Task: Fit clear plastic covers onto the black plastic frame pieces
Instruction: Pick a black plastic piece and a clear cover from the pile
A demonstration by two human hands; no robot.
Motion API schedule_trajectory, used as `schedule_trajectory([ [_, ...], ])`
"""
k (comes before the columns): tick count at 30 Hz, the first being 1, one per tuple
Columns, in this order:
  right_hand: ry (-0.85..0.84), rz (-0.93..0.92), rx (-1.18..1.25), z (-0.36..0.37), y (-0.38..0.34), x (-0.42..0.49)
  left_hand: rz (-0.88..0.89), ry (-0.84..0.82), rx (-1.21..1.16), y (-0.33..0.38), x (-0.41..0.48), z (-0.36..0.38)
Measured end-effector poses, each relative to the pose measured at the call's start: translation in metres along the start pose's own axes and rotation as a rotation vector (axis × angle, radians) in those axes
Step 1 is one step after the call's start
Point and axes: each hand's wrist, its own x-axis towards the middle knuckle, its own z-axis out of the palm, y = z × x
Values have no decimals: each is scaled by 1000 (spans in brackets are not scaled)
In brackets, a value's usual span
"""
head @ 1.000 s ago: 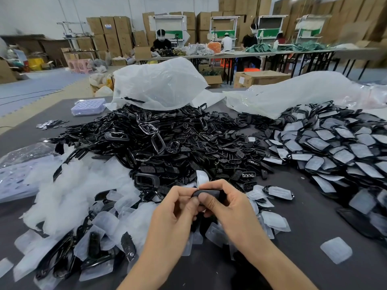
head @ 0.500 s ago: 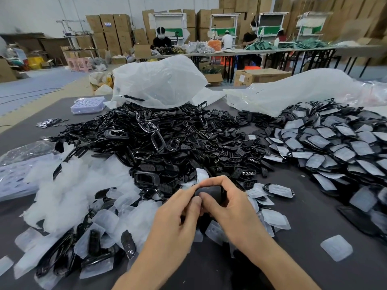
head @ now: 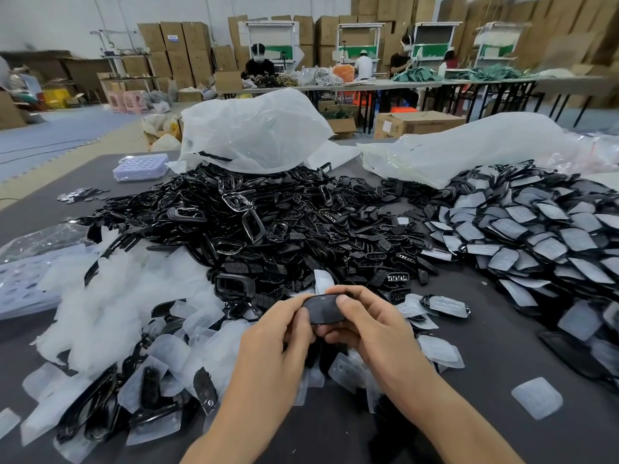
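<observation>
At the far left edge, pale plastic trays [head: 20,283] lie stacked on the dark grey table [head: 485,336], and beside them spreads a heap of clear covers [head: 100,296] with a few black parts mixed in. Behind and to the right of it rises the pile of black frame pieces [head: 268,229], its far end under a crumpled translucent bag [head: 254,128].

In the near centre, the left hand [head: 278,333] and the right hand [head: 368,326] together hold one black frame piece [head: 323,309] just above the near edge of that pile. The left thumb and fingers pinch its left end, and the right thumb presses on its upper right edge with the other fingers curled beneath. A second ago the piece showed only as a thin edge-on strip; now its broad oval face is turned up toward the camera. Whether a cover already sits on it cannot be told.

To the right, a single covered piece [head: 445,306] lies near the hands. Beyond it the covered pieces [head: 536,236] overlap in a wide heap, unchanged, and one loose cover [head: 537,396] lies apart on the table.
</observation>
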Motion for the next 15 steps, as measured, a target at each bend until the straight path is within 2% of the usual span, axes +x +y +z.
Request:
schedule_trajectory([
  [10,-92,57,55,0,0,2,126,-35,48,4,-2,0],
  [15,-110,53,46,-2,4,3,125,-37,59,4,-2,0],
])
